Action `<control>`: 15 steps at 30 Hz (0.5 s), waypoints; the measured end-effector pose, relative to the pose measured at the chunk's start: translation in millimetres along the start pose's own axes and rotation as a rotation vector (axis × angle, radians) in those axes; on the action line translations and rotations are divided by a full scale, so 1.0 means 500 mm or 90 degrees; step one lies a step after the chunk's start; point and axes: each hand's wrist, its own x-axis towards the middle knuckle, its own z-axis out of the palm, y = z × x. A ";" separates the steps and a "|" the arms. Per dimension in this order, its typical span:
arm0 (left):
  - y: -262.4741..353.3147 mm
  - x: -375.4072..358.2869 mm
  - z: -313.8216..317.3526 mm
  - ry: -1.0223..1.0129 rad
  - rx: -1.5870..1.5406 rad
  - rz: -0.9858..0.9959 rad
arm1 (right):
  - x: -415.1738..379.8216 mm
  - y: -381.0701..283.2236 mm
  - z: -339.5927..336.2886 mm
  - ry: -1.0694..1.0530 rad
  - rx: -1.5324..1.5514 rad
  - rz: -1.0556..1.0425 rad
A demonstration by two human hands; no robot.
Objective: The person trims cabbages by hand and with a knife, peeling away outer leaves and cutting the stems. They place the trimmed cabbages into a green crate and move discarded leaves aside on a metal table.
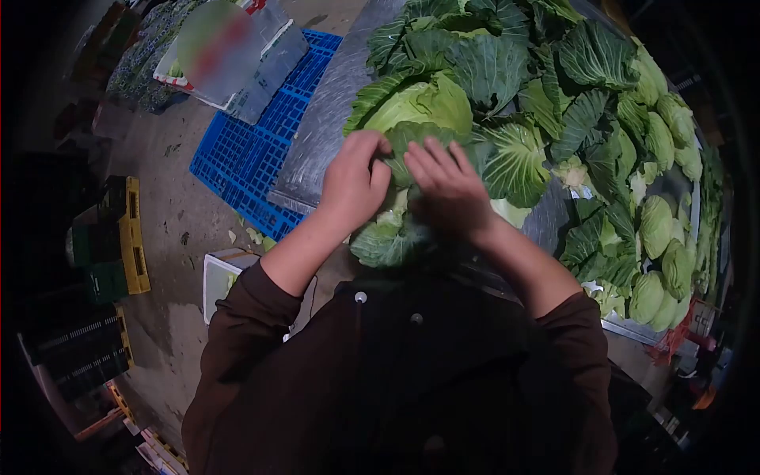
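A pale green cabbage [431, 103] with dark outer leaves sits on the metal table in front of me. My left hand [356, 180] is at its near left side, with fingers curled and closed on a cabbage leaf. Across the near side of the same cabbage, my right hand [455, 188] lies over a leaf with its fingers stretched out; its thumb is hidden. Below my hands, close to my body, is another leafy piece of cabbage [388, 244]. Loose dark green leaves [514, 162] spread to the right of my right hand.
The metal table [324, 119] carries more leafy cabbages at the back. Several trimmed cabbage heads [655, 226] are grouped at its right edge. On the floor to the left lie a blue plastic pallet [237, 162], a white box [218, 285] and a yellow-edged crate [134, 237].
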 end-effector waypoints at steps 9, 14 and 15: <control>-0.098 0.134 0.093 -0.110 0.150 -0.076 | -0.030 -0.010 0.025 0.001 0.052 -0.100; -0.162 0.182 0.100 -0.160 0.185 -0.067 | -0.072 -0.014 0.032 -0.103 0.078 -0.148; -0.177 0.188 0.097 -0.157 0.153 -0.035 | -0.079 -0.015 0.036 -0.146 0.108 -0.136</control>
